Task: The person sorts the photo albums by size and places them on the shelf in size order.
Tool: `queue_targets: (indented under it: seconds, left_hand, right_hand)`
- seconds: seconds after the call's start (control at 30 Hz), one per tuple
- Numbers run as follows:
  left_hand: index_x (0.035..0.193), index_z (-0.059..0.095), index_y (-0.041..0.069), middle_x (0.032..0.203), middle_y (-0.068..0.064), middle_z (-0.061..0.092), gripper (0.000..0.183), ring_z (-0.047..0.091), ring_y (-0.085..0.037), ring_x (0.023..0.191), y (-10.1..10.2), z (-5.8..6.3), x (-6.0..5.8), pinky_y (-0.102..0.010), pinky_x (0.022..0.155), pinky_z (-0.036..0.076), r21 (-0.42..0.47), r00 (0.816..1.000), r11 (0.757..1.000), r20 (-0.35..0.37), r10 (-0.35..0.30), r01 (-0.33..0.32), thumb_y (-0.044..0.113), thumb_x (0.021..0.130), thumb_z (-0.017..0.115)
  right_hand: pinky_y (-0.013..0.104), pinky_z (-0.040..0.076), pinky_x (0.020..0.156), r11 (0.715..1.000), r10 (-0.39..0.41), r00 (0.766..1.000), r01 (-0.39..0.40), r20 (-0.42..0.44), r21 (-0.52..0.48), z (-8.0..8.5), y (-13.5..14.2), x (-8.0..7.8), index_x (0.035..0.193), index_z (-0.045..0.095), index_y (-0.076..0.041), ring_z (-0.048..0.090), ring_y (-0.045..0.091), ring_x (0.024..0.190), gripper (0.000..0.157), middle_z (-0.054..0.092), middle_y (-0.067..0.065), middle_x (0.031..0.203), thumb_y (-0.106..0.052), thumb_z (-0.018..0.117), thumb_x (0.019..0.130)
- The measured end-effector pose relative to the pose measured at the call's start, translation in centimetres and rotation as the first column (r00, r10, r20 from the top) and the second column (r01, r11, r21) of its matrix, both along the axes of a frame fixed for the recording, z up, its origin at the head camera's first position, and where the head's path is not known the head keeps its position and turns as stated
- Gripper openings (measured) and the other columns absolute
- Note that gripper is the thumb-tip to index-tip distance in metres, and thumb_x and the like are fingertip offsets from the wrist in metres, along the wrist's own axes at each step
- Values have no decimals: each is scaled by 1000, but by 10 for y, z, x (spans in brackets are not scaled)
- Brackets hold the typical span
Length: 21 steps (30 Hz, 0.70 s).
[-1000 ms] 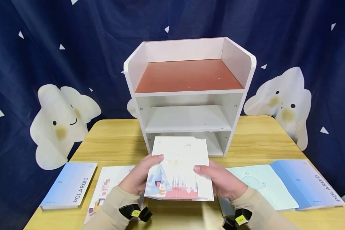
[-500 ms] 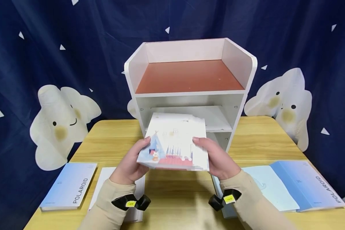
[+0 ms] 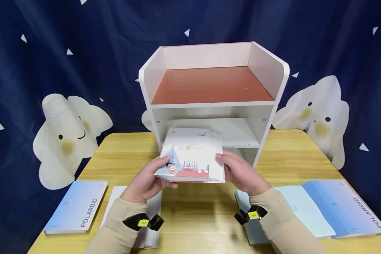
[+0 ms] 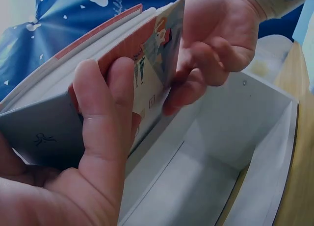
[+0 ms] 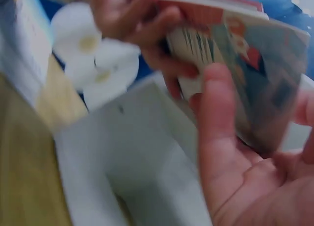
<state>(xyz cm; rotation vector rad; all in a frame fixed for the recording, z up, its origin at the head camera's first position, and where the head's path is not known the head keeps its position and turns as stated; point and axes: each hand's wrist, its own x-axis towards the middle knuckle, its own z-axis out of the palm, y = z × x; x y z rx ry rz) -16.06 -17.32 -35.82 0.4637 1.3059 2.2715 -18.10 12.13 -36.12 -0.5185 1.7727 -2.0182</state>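
A white book [image 3: 190, 155] with a tent, small trees and a red strip on its cover is held between both hands in the head view. My left hand [image 3: 144, 183] grips its near left corner, thumb on the cover and fingers underneath. From the other side my right hand [image 3: 244, 174] pinches the right edge, its thumb [image 3: 222, 157] at the cover's border. The book lies nearly flat, raised in front of the shelf unit, and overlaps the middle shelf [image 3: 235, 132] in this view. In the left wrist view, page edges show between the book's covers [image 4: 117, 54].
The white shelf unit [image 3: 280, 88] with a red-brown top stands at the back of the wooden table [image 3: 197, 218]. A blue POLAROID book [image 3: 76, 208] lies at left, with white books [image 3: 152, 222] partly under my left sleeve. Pale blue books [image 3: 314, 215] and another POLAROID book [image 3: 349, 208] lie right.
Both hands have carried the book forward and up, from before the lower compartment to before the middle shelf. The book has turned slightly, and left fingertips now show beneath its front edge.
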Motion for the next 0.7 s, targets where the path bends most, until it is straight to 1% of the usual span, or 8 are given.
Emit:
queue_targets:
  seconds: [0.07, 0.13, 0.23, 0.3, 0.4, 0.53, 0.6, 0.7]
  left_hand:
    - [129, 55, 6, 103, -11, 74, 31, 73, -20, 86, -1, 0, 0, -33, 68, 61, 9, 1000, 1000, 2, 7, -7, 26, 112, 38]
    - [129, 54, 6, 103, -11, 74, 31, 73, -20, 86, -2, 0, -1, -33, 68, 61, 15, 1000, 1000, 0, 12, -12, 26, 112, 38]
    - [129, 55, 5, 103, -12, 74, 31, 73, -21, 86, -3, 0, -1, -33, 68, 61, 16, 1000, 1000, -5, 8, -8, 25, 112, 38]
    - [128, 56, 5, 103, -12, 74, 31, 73, -21, 86, -3, 0, -2, -32, 68, 61, 10, 1000, 1000, -12, 2, -2, 25, 112, 38]
    - [126, 58, 6, 103, -11, 75, 32, 73, -20, 86, -4, 0, -3, -32, 68, 61, 2, 1000, 1000, -22, -10, 10, 25, 112, 36]
    - [126, 58, 6, 104, -11, 75, 32, 73, -21, 87, -6, 0, -5, -32, 68, 61, -1, 999, 1000, -28, -18, 18, 24, 112, 35]
    - [126, 57, 5, 104, -12, 74, 32, 73, -21, 87, -7, 0, -5, -33, 68, 61, 2, 999, 1000, -27, -19, 19, 24, 112, 36]
    - [127, 57, 5, 105, -12, 74, 32, 73, -21, 87, -8, 0, -4, -33, 69, 61, -3, 1000, 1000, -22, -17, 17, 25, 112, 37]
  right_hand:
    - [38, 60, 75, 984, -32, 993, 51, -112, 171, 6, 5, 0, 128, 57, 2, 70, 24, 88, 41, 70, 11, 103, -33, 46, 108]
    - [39, 59, 74, 927, -68, 962, 159, -265, 340, 13, 11, 3, 118, 63, -4, 68, 25, 85, 35, 68, 9, 96, -34, 49, 108]
    - [39, 55, 76, 800, -97, 862, 365, -497, 476, 26, 21, 12, 106, 67, -13, 64, 21, 86, 26, 66, 2, 94, -35, 53, 106]
    - [40, 54, 81, 757, -68, 779, 447, -623, 476, 36, 28, 21, 111, 70, -18, 65, 17, 95, 21, 70, -3, 104, -31, 55, 106]
    - [38, 54, 87, 774, 69, 666, 435, -743, 461, 51, 35, 40, 119, 70, -19, 63, 10, 103, 19, 68, -9, 114, -24, 59, 104]
    - [29, 54, 85, 813, 318, 527, 276, -788, 513, 61, 32, 64, 128, 67, -23, 61, 3, 101, 26, 64, -16, 118, -23, 62, 102]
    - [25, 52, 81, 806, 394, 495, 218, -774, 550, 61, 26, 69, 130, 65, -25, 59, -1, 94, 27, 62, -19, 117, -26, 62, 103]
    - [22, 52, 78, 792, 429, 505, 188, -749, 581, 56, 17, 69, 130, 65, -25, 59, -3, 89, 28, 62, -20, 116, -32, 60, 104]
